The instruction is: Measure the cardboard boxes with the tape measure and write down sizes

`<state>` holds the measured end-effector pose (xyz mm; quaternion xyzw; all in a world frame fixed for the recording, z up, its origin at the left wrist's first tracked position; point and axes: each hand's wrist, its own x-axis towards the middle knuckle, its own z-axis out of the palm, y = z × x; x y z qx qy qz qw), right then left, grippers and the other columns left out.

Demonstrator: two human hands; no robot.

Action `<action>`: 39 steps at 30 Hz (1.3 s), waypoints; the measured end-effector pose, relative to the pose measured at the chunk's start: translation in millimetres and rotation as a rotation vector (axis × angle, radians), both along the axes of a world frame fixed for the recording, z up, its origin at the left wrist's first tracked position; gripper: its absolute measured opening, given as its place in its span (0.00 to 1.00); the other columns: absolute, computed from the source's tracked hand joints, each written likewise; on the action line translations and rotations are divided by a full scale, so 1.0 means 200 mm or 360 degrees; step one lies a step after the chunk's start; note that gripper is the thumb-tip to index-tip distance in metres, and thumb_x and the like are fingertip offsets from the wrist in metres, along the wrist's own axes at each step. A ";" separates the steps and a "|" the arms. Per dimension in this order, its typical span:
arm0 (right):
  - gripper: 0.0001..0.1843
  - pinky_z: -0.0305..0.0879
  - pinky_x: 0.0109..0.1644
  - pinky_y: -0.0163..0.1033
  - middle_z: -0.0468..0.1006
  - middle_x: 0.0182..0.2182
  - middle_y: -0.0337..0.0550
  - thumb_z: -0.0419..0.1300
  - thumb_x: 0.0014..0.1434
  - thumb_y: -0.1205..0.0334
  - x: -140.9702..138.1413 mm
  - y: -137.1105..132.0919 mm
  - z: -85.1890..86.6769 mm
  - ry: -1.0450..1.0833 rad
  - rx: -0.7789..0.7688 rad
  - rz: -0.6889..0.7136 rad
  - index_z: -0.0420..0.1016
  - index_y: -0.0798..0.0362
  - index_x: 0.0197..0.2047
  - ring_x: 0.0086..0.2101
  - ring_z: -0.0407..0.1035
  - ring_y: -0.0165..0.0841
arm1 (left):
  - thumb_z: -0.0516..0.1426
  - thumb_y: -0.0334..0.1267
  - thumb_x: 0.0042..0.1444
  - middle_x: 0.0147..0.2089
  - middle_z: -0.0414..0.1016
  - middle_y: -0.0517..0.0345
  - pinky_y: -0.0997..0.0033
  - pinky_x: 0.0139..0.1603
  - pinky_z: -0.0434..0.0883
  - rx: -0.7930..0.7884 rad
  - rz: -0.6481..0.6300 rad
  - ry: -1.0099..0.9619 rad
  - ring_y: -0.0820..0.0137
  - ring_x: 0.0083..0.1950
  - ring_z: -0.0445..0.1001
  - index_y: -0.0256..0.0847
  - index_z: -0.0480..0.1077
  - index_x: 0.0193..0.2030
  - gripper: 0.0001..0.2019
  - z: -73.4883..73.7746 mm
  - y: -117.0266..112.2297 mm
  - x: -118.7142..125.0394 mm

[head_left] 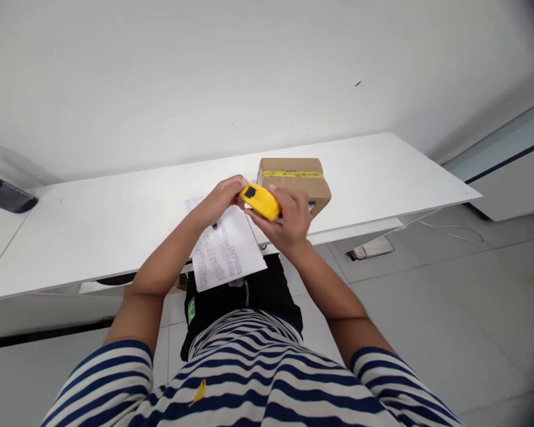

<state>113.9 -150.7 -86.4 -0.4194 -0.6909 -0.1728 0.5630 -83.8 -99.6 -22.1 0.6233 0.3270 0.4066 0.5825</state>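
Both hands (pixel 289 216) grip yellow tool (pixel 260 200) beside box (pixel 300 178), table edge near.

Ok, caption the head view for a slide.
Left hand and right hand grip a yellow tool over a table, by a taped box and a sheet.

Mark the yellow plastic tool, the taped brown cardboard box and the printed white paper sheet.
yellow plastic tool (pixel 262 201): head view, upper face.
brown cardboard box (pixel 291 166): head view, top face.
white paper sheet (pixel 225 254): head view, middle.
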 end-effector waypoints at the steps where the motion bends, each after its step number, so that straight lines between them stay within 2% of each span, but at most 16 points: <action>1: 0.32 0.82 0.56 0.56 0.80 0.49 0.54 0.66 0.67 0.36 -0.09 0.05 0.00 0.0051 -0.0041 0.0037 0.73 0.46 0.65 0.51 0.78 0.47 | 0.64 0.65 0.62 0.30 0.75 0.59 0.72 0.38 0.76 -0.0109 0.0013 -0.0098 0.71 0.34 0.77 0.43 0.72 0.32 0.25 -0.02 0.00 -0.01; 3: 0.32 0.80 0.61 0.58 0.79 0.54 0.56 0.62 0.70 0.36 -0.24 0.16 0.00 0.0138 -0.0198 0.0142 0.71 0.46 0.68 0.56 0.76 0.48 | 0.57 0.70 0.65 0.33 0.79 0.55 0.68 0.43 0.79 -0.0359 0.0031 -0.0305 0.64 0.41 0.83 0.44 0.76 0.37 0.29 -0.05 0.02 -0.06; 6: 0.33 0.77 0.65 0.59 0.76 0.62 0.57 0.58 0.73 0.38 -0.44 0.34 0.02 0.0158 -0.0563 0.0381 0.65 0.46 0.73 0.62 0.73 0.49 | 0.46 0.75 0.67 0.36 0.83 0.49 0.62 0.48 0.82 -0.0692 0.0137 -0.0722 0.57 0.49 0.86 0.44 0.80 0.45 0.37 -0.10 0.09 -0.14; 8: 0.35 0.76 0.65 0.59 0.74 0.66 0.59 0.58 0.74 0.43 -0.54 0.43 0.02 0.0046 -0.0815 0.0559 0.60 0.48 0.76 0.64 0.72 0.49 | 0.45 0.75 0.68 0.36 0.83 0.49 0.63 0.48 0.82 -0.0805 0.0348 -0.1060 0.59 0.47 0.86 0.44 0.80 0.47 0.37 -0.16 0.16 -0.21; 10: 0.36 0.74 0.67 0.58 0.72 0.69 0.60 0.59 0.73 0.48 -0.59 0.49 0.01 -0.0194 -0.0964 0.0731 0.58 0.51 0.78 0.66 0.70 0.50 | 0.48 0.72 0.69 0.34 0.83 0.51 0.67 0.43 0.82 -0.0875 0.0616 -0.1368 0.64 0.41 0.85 0.44 0.78 0.45 0.33 -0.24 0.24 -0.28; 12: 0.34 0.70 0.68 0.57 0.71 0.71 0.61 0.56 0.74 0.55 -0.59 0.51 -0.01 -0.0477 -0.1010 0.0771 0.59 0.53 0.78 0.67 0.68 0.51 | 0.51 0.69 0.70 0.32 0.81 0.54 0.72 0.36 0.79 -0.0971 0.0790 -0.1588 0.68 0.34 0.84 0.43 0.76 0.42 0.30 -0.33 0.32 -0.36; 14: 0.30 0.70 0.64 0.56 0.74 0.67 0.62 0.50 0.75 0.64 -0.54 0.51 -0.05 -0.0752 -0.1063 0.0613 0.63 0.55 0.77 0.63 0.70 0.51 | 0.51 0.69 0.69 0.29 0.80 0.56 0.74 0.30 0.77 -0.1065 0.0851 -0.1691 0.70 0.31 0.83 0.42 0.74 0.39 0.29 -0.41 0.38 -0.42; 17: 0.32 0.67 0.53 0.51 0.78 0.60 0.63 0.45 0.73 0.73 -0.48 0.51 -0.11 -0.1216 -0.1192 0.0369 0.68 0.51 0.75 0.54 0.72 0.49 | 0.53 0.70 0.67 0.28 0.80 0.56 0.72 0.30 0.79 -0.1087 0.0888 -0.1718 0.69 0.30 0.83 0.42 0.73 0.37 0.30 -0.46 0.42 -0.47; 21: 0.27 0.61 0.49 0.47 0.76 0.63 0.60 0.48 0.76 0.68 -0.45 0.56 -0.18 -0.1644 -0.1094 0.0484 0.74 0.46 0.72 0.55 0.70 0.48 | 0.58 0.70 0.64 0.28 0.80 0.55 0.70 0.34 0.81 -0.1075 0.0893 -0.1673 0.68 0.30 0.83 0.42 0.73 0.35 0.29 -0.47 0.41 -0.47; 25: 0.22 0.58 0.49 0.47 0.82 0.52 0.60 0.47 0.77 0.66 -0.40 0.64 -0.21 -0.1761 -0.0884 0.0615 0.80 0.53 0.62 0.50 0.72 0.46 | 0.59 0.70 0.63 0.28 0.80 0.56 0.69 0.35 0.81 -0.1081 0.0921 -0.1642 0.68 0.30 0.82 0.42 0.73 0.34 0.29 -0.46 0.40 -0.45; 27: 0.22 0.58 0.47 0.47 0.84 0.45 0.57 0.45 0.77 0.68 -0.36 0.66 -0.23 -0.1692 -0.0867 0.0661 0.79 0.56 0.60 0.43 0.73 0.43 | 0.60 0.70 0.62 0.28 0.80 0.56 0.69 0.35 0.80 -0.1078 0.0930 -0.1637 0.69 0.30 0.82 0.42 0.73 0.34 0.29 -0.46 0.40 -0.45; 29: 0.20 0.60 0.47 0.47 0.84 0.40 0.54 0.46 0.76 0.67 -0.34 0.66 -0.26 -0.1431 -0.0920 0.0683 0.78 0.57 0.57 0.37 0.73 0.41 | 0.60 0.69 0.62 0.28 0.80 0.56 0.69 0.35 0.80 -0.1086 0.0945 -0.1634 0.68 0.30 0.82 0.42 0.73 0.35 0.28 -0.47 0.41 -0.45; 32: 0.13 0.63 0.45 0.45 0.83 0.38 0.47 0.52 0.73 0.60 -0.35 0.64 -0.31 -0.0665 -0.1079 0.0764 0.76 0.52 0.53 0.33 0.72 0.39 | 0.61 0.68 0.62 0.29 0.81 0.54 0.68 0.34 0.79 -0.1100 0.0950 -0.1634 0.67 0.30 0.82 0.42 0.74 0.35 0.27 -0.48 0.41 -0.45; 34: 0.10 0.63 0.41 0.43 0.80 0.34 0.40 0.56 0.70 0.53 -0.37 0.61 -0.33 -0.0159 -0.1240 0.0913 0.73 0.48 0.49 0.31 0.69 0.37 | 0.60 0.67 0.62 0.29 0.81 0.54 0.67 0.34 0.79 -0.1101 0.0941 -0.1637 0.67 0.30 0.82 0.42 0.74 0.36 0.27 -0.49 0.42 -0.46; 36: 0.12 0.61 0.38 0.40 0.74 0.29 0.34 0.62 0.65 0.47 -0.40 0.59 -0.34 0.0165 -0.1437 0.1068 0.70 0.46 0.42 0.29 0.65 0.33 | 0.60 0.67 0.63 0.30 0.81 0.54 0.67 0.34 0.79 -0.1103 0.0929 -0.1641 0.67 0.31 0.83 0.42 0.74 0.37 0.26 -0.50 0.42 -0.46; 39: 0.20 0.60 0.38 0.39 0.71 0.27 0.33 0.64 0.62 0.39 -0.40 0.58 -0.34 0.0392 -0.1693 0.1186 0.70 0.47 0.35 0.30 0.63 0.31 | 0.59 0.67 0.63 0.30 0.82 0.54 0.67 0.35 0.79 -0.1106 0.0921 -0.1638 0.66 0.32 0.83 0.42 0.75 0.39 0.27 -0.50 0.42 -0.46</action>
